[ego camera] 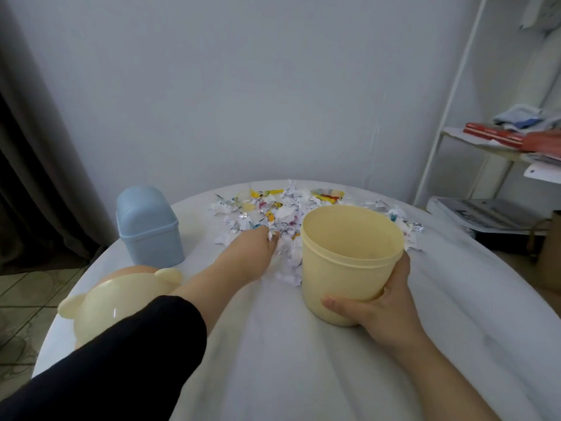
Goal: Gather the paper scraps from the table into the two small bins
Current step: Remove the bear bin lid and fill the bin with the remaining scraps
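A heap of torn paper scraps (282,208), white and coloured, lies at the far side of the round white table (273,344). My right hand (379,305) grips an open yellow bin (349,256), tilted with its mouth toward the heap. My left hand (258,247) reaches into the near edge of the scraps, fingers curled down among them. A blue bin (148,226) with its domed lid on stands upright at the left. The yellow bear-eared lid (121,302) lies near the left table edge, partly under my left forearm.
A white shelf rack (485,141) with red books and cloths stands at the right, a stack of papers (485,214) below it. A dark curtain (30,147) hangs at the left. The wall is close behind the table.
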